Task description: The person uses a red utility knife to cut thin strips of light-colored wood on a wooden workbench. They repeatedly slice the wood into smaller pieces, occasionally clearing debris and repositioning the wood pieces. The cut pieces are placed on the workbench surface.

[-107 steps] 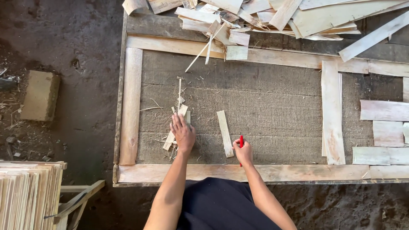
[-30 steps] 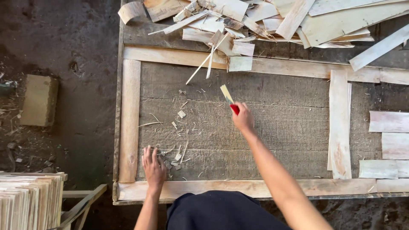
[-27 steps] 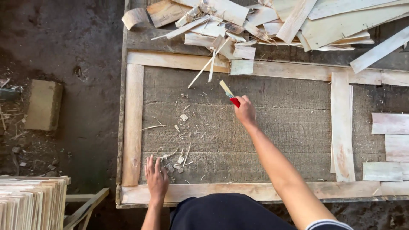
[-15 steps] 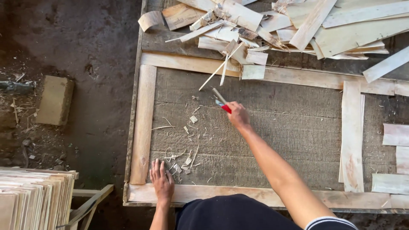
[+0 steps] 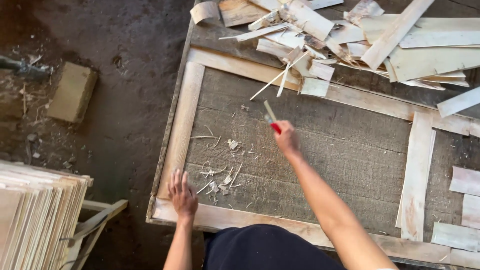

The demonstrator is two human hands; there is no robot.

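Over the rough grey wooden worktop [image 5: 350,150], right hand [image 5: 287,138] has reached farther out since a second ago, fingers closed round a red-handled knife [image 5: 271,120] with a thin pale wood strip, now close to the far scrap pile of pale veneer offcuts [image 5: 350,35]. Left hand [image 5: 182,192] stays flat, fingers spread, holding nothing, beside loose wood shavings [image 5: 222,175] near the edge.

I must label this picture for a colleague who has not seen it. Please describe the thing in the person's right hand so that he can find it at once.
Start at the big grey board framed by pale veneer strips. Near its upper middle, the right hand reaches forward, holding a small cutting tool. It is the only red-handled thing there; a thin pale piece sticks out of it towards the scrap pile, while everything around is bare wood.
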